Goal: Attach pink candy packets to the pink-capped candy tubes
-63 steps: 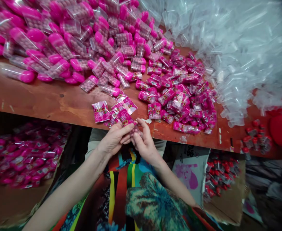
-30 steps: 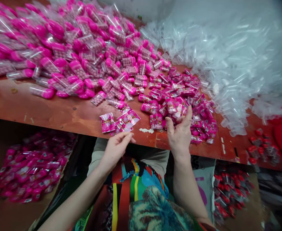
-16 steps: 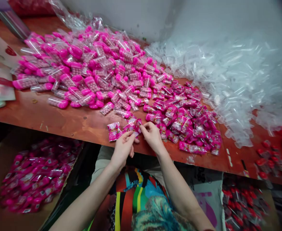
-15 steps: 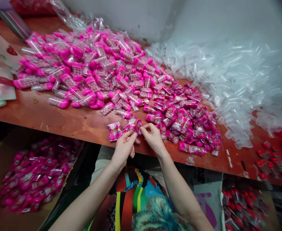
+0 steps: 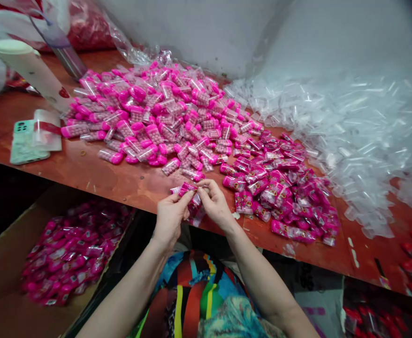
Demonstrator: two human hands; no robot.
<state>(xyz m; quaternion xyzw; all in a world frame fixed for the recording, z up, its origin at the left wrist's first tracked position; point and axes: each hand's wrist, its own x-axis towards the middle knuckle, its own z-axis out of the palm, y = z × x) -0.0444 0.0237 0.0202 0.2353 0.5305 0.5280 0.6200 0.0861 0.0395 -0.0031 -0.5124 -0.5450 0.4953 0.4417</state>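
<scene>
My left hand (image 5: 171, 213) and my right hand (image 5: 213, 204) meet just above the table's front edge, fingers pinched. Between them is a pink printed plastic wrapper (image 5: 187, 188), gripped from both sides. Its lower part hangs behind my fingers, and whether anything is inside it I cannot tell. Just beyond my fingertips lies a small clear bottle with a pink cap (image 5: 192, 175). Farther back spreads a big heap of such pink-capped bottles (image 5: 156, 117) filled with small pale balls. Right of my right hand lies a pile of pink printed wrappers (image 5: 276, 188), some looking filled.
Clear empty plastic tubes (image 5: 339, 126) are heaped along the wall at the right. A phone (image 5: 26, 145), a white tumbler (image 5: 33, 70) and a steel bottle (image 5: 67, 58) stand or lie at the left. Below the edge, a cardboard box (image 5: 2, 277) holds pink packages.
The wrapper has been turned and drawn in between my hands; its flat square end no longer sticks out to the left. My view has shifted left, showing the phone and tumbler.
</scene>
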